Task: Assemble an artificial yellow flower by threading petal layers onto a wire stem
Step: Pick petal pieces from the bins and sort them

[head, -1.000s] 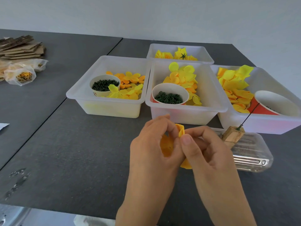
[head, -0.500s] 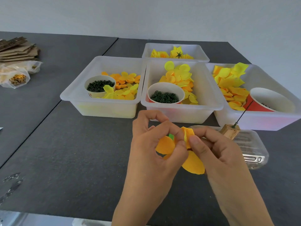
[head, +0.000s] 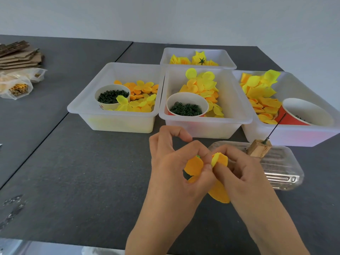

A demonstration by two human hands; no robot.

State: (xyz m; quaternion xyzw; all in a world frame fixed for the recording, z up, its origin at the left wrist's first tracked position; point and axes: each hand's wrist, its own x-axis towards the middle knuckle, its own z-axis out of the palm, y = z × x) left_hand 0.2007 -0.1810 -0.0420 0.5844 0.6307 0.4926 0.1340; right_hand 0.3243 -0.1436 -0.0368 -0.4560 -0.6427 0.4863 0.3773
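The two hands have pulled the orange petals a little apart since a moment ago, when they were bunched tight in one clump, so a bit of green now peeps out between them. I think the person is spreading the layers to find the hole for the stem. The left hand (head: 176, 162) pinches one orange petal (head: 194, 165), and the right hand (head: 239, 168) pinches another petal (head: 219, 159), with a bigger one hanging below. The wire stem (head: 275, 128) stands by itself in a little wooden block (head: 259, 149), just to the right of the hands, with nothing on it yet. The table (head: 73, 172) is dark grey. White tubs (head: 114, 122) full of yellow petals sit behind the hands, and the wall is plain and pale.
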